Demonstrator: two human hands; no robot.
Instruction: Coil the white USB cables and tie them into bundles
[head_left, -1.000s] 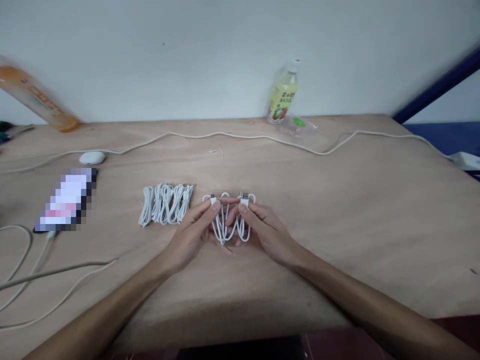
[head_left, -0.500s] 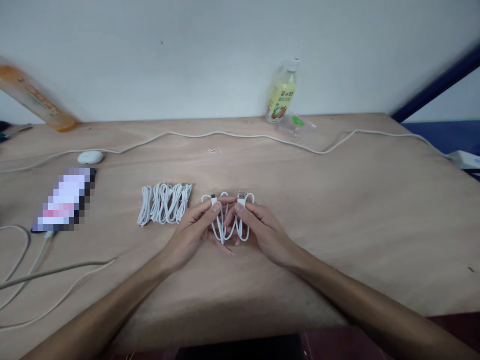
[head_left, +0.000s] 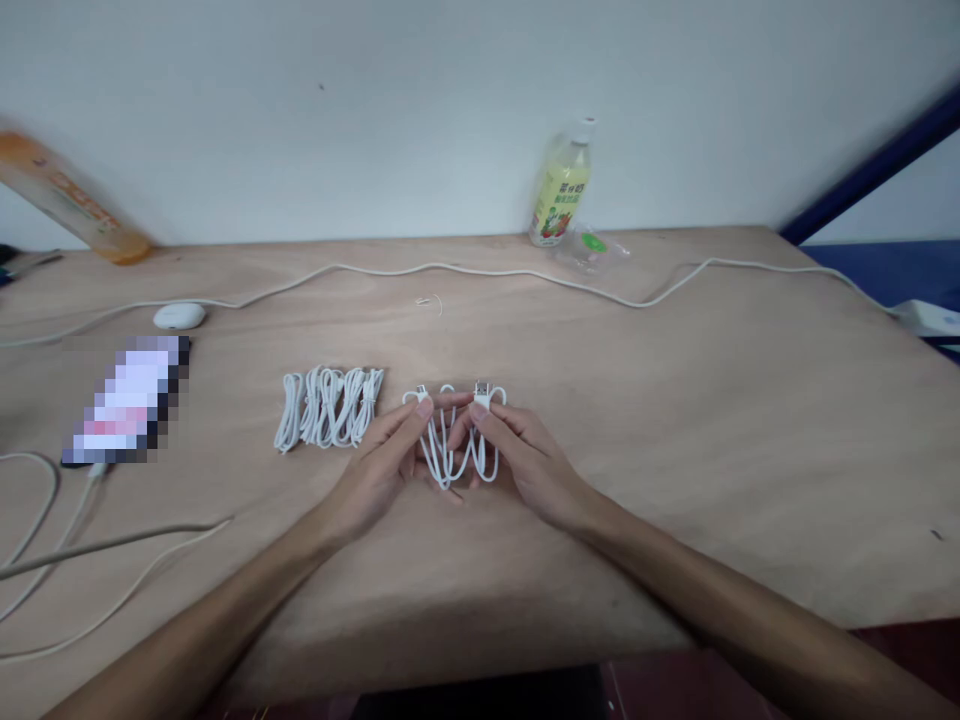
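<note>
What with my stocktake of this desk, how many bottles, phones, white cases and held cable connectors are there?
Bottles: 2 (orange bottle, yellow bottle)
Phone: 1
White case: 1
Held connectors: 2 (left connector in left hand, right connector in right hand)
Total: 6

And there — the small plug [head_left: 421,395] has tilted outward in the left hand [head_left: 381,474], its dark metal tip now catching light! Over in the right hand [head_left: 538,468], the USB plug [head_left: 481,395] has edged inward — slightly leftward, metal end clearer.
</note>
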